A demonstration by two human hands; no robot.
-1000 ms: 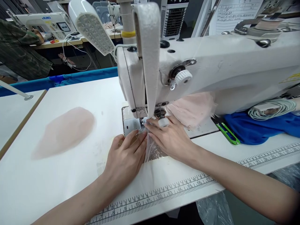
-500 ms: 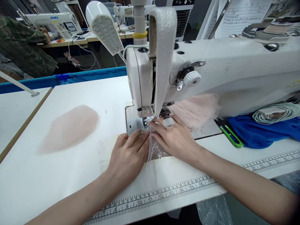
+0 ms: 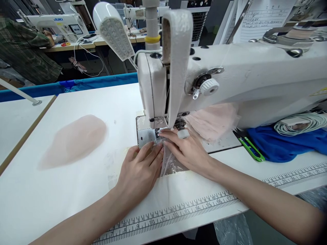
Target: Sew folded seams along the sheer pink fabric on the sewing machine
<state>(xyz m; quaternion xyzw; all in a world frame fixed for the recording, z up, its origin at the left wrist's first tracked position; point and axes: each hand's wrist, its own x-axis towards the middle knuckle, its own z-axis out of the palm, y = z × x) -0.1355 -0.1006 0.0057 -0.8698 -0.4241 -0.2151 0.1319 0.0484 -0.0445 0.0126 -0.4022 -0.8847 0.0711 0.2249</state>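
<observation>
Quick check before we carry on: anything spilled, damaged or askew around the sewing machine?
Nothing looks spilled or plainly damaged. The one untidy spot is the pink fabric stack under the arm of the sewing machine: its layers look ruffled and their edges don't line up.

Fabric (image 3: 166, 161) between left hand (image 3: 141, 166) and right hand (image 3: 190, 148), on bench (image 3: 76, 190). Machine (image 3: 230, 68) beyond hands. Panel (image 3: 81, 139) left of hands; pile (image 3: 212, 120) beyond right hand; snips (image 3: 251, 148), then cloth (image 3: 283, 151) under coil (image 3: 301, 123), farther right. Ruler (image 3: 176, 218) before hands, along bench's near edge.
</observation>
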